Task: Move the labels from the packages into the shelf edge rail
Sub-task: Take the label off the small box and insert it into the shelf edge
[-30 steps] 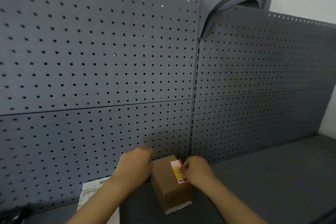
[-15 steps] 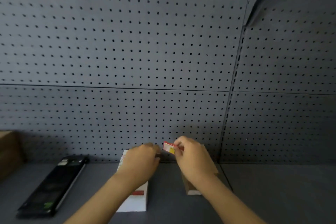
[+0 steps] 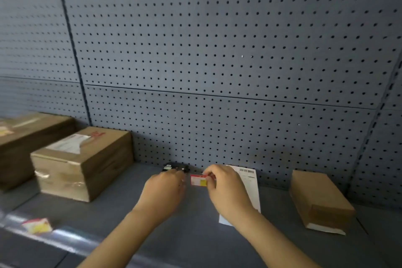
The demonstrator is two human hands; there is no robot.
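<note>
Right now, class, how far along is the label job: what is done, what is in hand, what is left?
Done: one red and yellow label already seems to sit in the shelf edge rail. In hand: the right hand pinches a second label, the left hand close beside it. Left: that label is not yet in the rail.

The right hand (image 3: 226, 189) has lifted the label (image 3: 198, 180) off the small box (image 3: 319, 198). That box now sits well to its right.
</note>
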